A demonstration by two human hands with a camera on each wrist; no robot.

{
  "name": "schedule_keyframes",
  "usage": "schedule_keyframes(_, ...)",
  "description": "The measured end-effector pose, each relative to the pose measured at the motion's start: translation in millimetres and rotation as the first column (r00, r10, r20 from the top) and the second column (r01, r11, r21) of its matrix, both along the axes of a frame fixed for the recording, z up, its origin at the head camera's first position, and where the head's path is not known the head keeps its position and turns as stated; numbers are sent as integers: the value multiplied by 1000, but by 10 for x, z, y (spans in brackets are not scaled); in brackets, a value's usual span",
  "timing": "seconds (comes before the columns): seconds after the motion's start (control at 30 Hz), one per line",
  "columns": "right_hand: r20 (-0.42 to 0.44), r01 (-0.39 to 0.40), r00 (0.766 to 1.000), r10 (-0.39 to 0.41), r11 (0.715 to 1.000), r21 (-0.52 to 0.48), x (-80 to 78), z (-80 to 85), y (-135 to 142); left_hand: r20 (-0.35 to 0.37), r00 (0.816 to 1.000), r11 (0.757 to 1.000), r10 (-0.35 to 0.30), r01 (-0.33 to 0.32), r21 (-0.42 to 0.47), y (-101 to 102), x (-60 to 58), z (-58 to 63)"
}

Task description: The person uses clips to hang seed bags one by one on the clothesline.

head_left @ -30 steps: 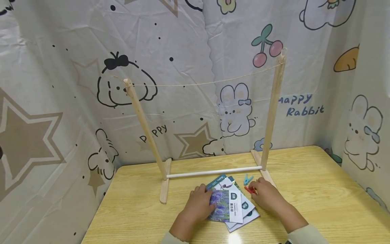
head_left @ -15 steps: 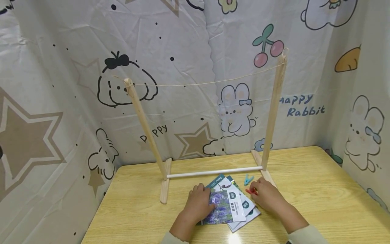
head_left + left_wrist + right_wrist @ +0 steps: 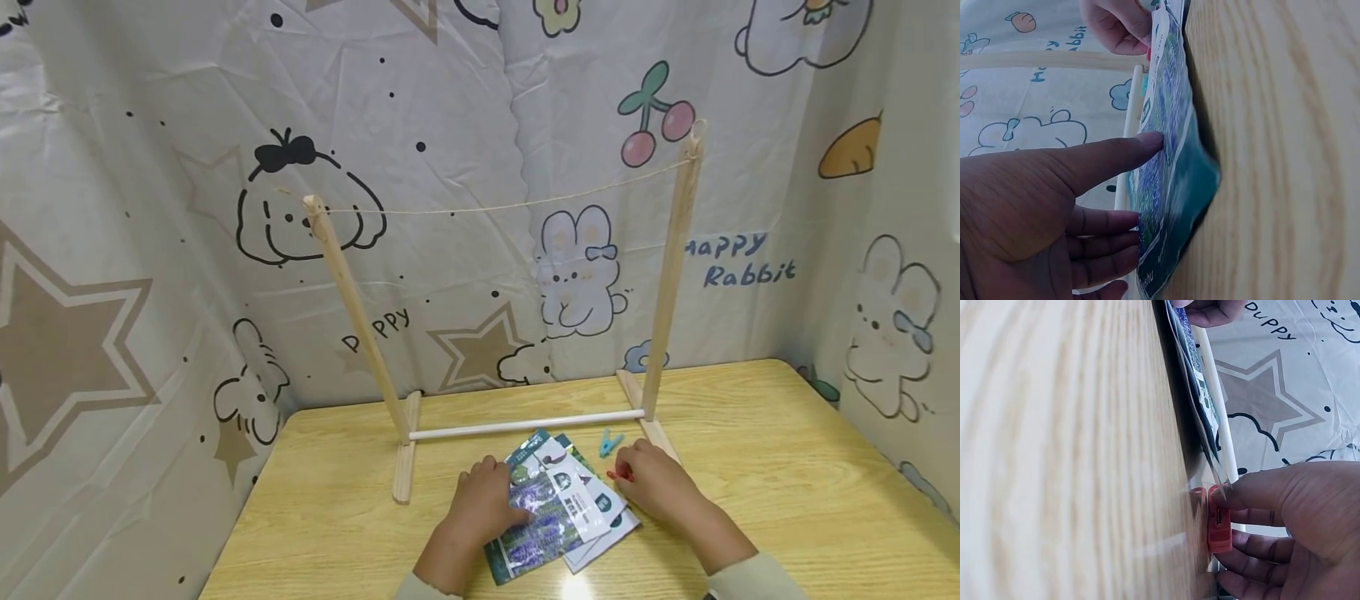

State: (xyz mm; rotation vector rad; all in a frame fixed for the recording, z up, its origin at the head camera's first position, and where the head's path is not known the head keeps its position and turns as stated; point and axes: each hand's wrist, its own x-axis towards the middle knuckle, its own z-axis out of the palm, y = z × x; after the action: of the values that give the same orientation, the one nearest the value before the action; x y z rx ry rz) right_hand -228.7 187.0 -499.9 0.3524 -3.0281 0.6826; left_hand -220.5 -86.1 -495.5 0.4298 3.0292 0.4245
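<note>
In the head view, a lavender seed packet (image 3: 542, 523) with a purple flower picture lies on top of several other packets (image 3: 609, 546). Along the left side of that packet rests my left hand (image 3: 480, 504). The left wrist view shows its thumb (image 3: 1147, 141) touching the printed face and the other fingers, nearly straight, at the packet's edge. To the right of the pile, my right hand (image 3: 656, 479) pinches a red clothespin (image 3: 1219, 528) between thumb and fingers, low over the table. A light blue clothespin (image 3: 607, 444) lies just beyond that hand.
Behind the packets stands a wooden frame with a left post (image 3: 352, 312), a right post (image 3: 672, 279) and a string (image 3: 487, 207) tied between their tops. A white rod (image 3: 525, 425) joins the feet low over the wooden table (image 3: 322, 517). A printed curtain (image 3: 465, 100) hangs behind.
The lavender packet has slid toward me and turned counterclockwise under my left hand, baring more of the packets beneath. My right hand stays at the red clothespin, which is now more covered by the fingers.
</note>
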Motion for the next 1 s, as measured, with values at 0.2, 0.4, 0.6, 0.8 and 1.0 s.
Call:
schedule_keyframes(0.2,-24,0,1000,0,1000,-2,-1,-20,1,-11,1000,999,-8,9,37,-12,17,-7)
schedule_keyframes(0.4,-16,6,1000,-6,1000,-2,-12,-23,0,-18,1000,997,-21,22,71,-20,7,-11)
schedule_keyframes(0.6,-10,17,1000,-17,999,-32,-22,-3,0,-3,999,994,-34,34,106,-32,2,11)
schedule_keyframes(0.8,-22,9,1000,-10,999,-49,-33,5,-1,-4,999,988,-39,39,147,-72,-15,51)
schedule_keyframes(1.0,-36,2,999,-4,999,-54,-29,27,6,-25,998,980,-61,65,188,-126,-34,97)
